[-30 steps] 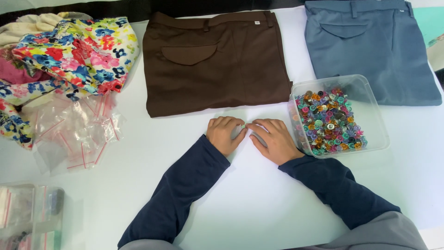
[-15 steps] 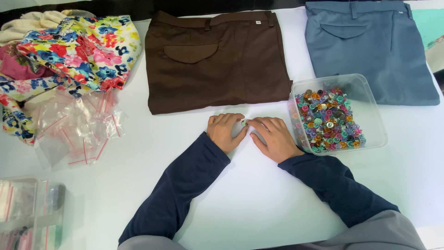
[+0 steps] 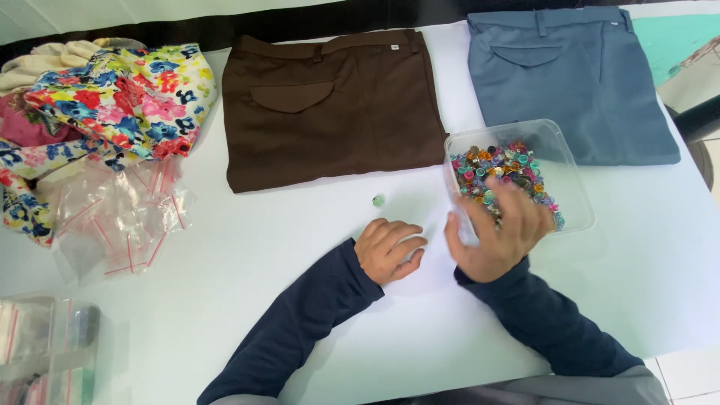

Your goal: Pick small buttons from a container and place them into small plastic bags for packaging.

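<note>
At the near centre of the white bench (image 3: 225, 300): left hand (image 3: 388, 250), palm down, fingers loosely curled, resting on the surface and grasping nothing that shows. Right hand (image 3: 496, 236), just beside it at 3 o'clock, fingers spread and released, reaching over the near rim of the clear rectangular plastic tray (image 3: 570, 150); whether the fingertips pinch anything cannot be told. Both arms in dark navy sleeves.

Tray contents: heap of small round multicoloured buttons (image 3: 499, 169), under and beyond the right hand's fingers.

One small green round button (image 3: 378, 200), lying alone on the bench at 12 o'clock from the left hand, near but apart.

Folded brown trousers (image 3: 337, 105), at 11 o'clock from the hands. Folded blue-grey trousers (image 3: 570, 75), at 1 o'clock, behind the tray.

Pile of clear zip-seal plastic bags with red strips (image 3: 120, 217), at 9 o'clock, well apart. Bright floral cloth bundle (image 3: 112, 105), at 10 o'clock, beyond the bags.
</note>
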